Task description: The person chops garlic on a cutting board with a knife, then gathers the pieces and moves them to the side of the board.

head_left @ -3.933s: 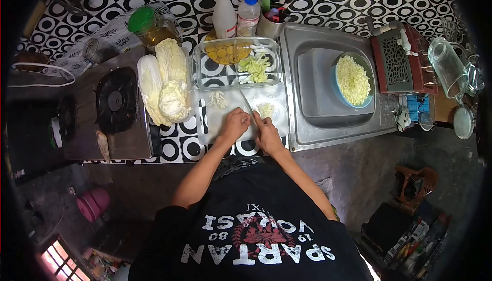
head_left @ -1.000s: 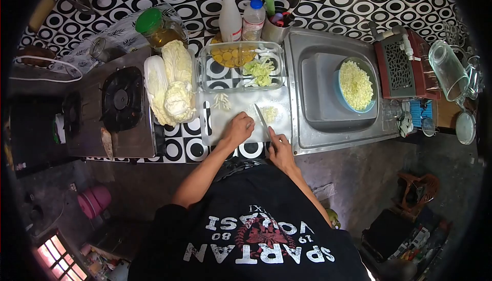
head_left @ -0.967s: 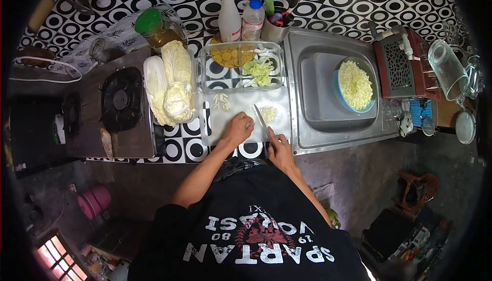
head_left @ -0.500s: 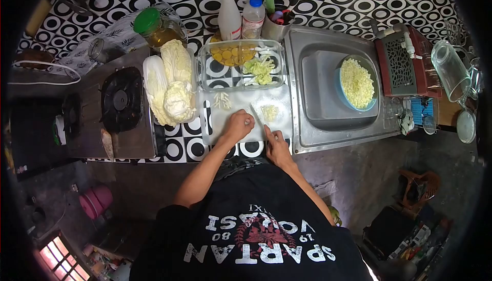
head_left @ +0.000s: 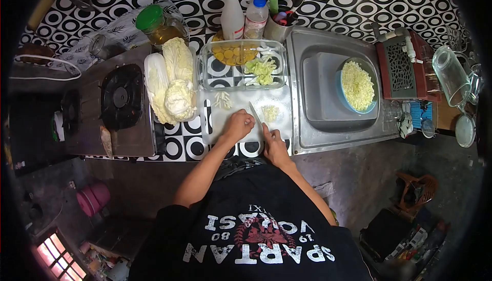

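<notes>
My right hand [head_left: 275, 146] is wrapped round the handle of a knife [head_left: 255, 112], its blade pointing away from me over the pale cutting board [head_left: 220, 135]. Just left of the blade, my left hand [head_left: 241, 125] has its fingers curled together; whatever they pinch is hidden. Finely chopped cabbage [head_left: 270, 112] lies to the right of the knife. Several pale cabbage strips [head_left: 222, 99] rest at the board's upper left. Behind the board, a divided glass container [head_left: 205, 78] has cut cabbage leaves [head_left: 261, 71] in its right compartment.
Whole napa cabbages [head_left: 177, 83] lie left of the board, beside the stove [head_left: 123, 96]. In the sink [head_left: 318, 122] at the right sits a blue bowl [head_left: 344, 100] of chopped cabbage [head_left: 357, 85]. Bottles [head_left: 232, 19] and a utensil holder [head_left: 277, 29] stand at the back.
The knife and my right hand have shifted very slightly left, towards my left hand. The camera view has tilted slightly; my left hand stays nearly in place.
</notes>
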A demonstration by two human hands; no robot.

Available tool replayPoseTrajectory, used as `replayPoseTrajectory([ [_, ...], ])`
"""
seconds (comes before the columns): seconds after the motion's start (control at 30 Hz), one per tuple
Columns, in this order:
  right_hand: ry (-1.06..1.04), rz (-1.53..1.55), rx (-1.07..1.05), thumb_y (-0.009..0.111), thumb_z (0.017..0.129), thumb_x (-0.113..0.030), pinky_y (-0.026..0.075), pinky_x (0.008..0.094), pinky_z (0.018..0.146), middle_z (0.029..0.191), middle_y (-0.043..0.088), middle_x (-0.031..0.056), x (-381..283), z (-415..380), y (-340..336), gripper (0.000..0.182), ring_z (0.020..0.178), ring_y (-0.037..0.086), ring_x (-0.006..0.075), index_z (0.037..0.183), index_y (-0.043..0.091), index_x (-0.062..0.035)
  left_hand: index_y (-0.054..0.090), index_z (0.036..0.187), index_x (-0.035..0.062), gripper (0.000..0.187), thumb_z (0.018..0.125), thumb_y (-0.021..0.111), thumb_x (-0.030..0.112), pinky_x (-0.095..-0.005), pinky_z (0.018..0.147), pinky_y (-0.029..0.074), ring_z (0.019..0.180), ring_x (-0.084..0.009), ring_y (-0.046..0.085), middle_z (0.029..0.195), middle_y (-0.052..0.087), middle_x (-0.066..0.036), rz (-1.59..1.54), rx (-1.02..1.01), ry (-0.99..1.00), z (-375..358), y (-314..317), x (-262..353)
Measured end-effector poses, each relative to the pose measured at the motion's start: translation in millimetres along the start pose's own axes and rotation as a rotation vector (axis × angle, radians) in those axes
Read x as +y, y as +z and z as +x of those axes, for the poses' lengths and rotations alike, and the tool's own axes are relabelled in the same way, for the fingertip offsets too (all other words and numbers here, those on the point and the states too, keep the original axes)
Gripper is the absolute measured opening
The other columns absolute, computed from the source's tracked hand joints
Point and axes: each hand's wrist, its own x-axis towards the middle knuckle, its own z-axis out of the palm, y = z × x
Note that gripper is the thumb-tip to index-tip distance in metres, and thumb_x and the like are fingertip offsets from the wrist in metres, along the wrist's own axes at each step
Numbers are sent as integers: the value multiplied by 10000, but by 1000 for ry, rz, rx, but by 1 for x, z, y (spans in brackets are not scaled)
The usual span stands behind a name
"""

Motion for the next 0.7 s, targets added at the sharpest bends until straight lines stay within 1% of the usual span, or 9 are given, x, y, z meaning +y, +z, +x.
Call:
replayPoseTrajectory([
  [0.23, 2, -11, -6, 605, 648, 55, 497, 476, 760, 1057, 452, 225, -8, 26, -3, 860, 830, 578, 432, 1404, 274, -186, 688, 771, 65, 79, 695, 673, 75, -343, 644, 477, 697, -265, 596, 752, 573, -109, 16, 8, 29, 0, 0, 1],
  [0.37, 1, -3, -29, 604, 652, 52, 501, 473, 751, 1046, 459, 228, -14, 23, -12, 851, 826, 579, 435, 1404, 272, -170, 690, 770, 73, 78, 693, 676, 83, -345, 648, 477, 704, -269, 598, 760, 576, -110, 1, 21, 3, 0, 0, 2],
  [0.43, 22, 21, -24, 566, 680, 59, 489, 457, 738, 999, 470, 217, -13, 13, -10, 823, 799, 568, 419, 1414, 270, -168, 691, 770, 76, 78, 693, 677, 86, -345, 649, 477, 705, -270, 600, 763, 578, -110, -8, 20, -16, -1, 1, 2],
  [0.53, 6, 46, -2, 535, 697, 61, 483, 461, 729, 1001, 471, 218, -6, 4, -1, 792, 799, 568, 420, 1411, 273, -159, 693, 768, 79, 77, 693, 678, 88, -348, 645, 478, 703, -272, 601, 762, 578, -110, -17, 14, -18, 0, 0, 4],
  [0.57, 7, 46, -2, 535, 697, 61, 483, 461, 729, 1001, 471, 218, -3, 6, 2, 792, 799, 568, 420, 1411, 273, -159, 687, 752, 72, 59, 697, 666, 81, -345, 662, 487, 728, -263, 617, 772, 587, -107, -7, 1, -36, 0, -1, 6],
  [0.6, -2, 40, -3, 565, 671, 62, 494, 465, 734, 1016, 468, 227, -2, 9, 3, 822, 812, 573, 431, 1407, 265, -147, 682, 735, 66, 44, 701, 655, 74, -341, 679, 495, 753, -254, 633, 783, 595, -103, 5, -12, -55, 0, -2, 6],
  [0.63, -12, 34, -3, 595, 646, 63, 505, 469, 739, 1032, 464, 235, -1, 12, 4, 853, 825, 577, 442, 1403, 257, -135, 682, 735, 66, 44, 701, 655, 74, -341, 679, 495, 753, -254, 633, 783, 595, -103, 6, -13, -57, 0, -2, 5],
  [0.7, -33, 25, 4, 597, 643, 63, 502, 471, 747, 1034, 465, 237, -2, 21, 4, 861, 824, 576, 442, 1405, 251, -136, 681, 730, 68, 47, 701, 644, 74, -353, 666, 488, 740, -263, 623, 772, 586, -104, 59, -13, -32, 0, -2, 4],
])
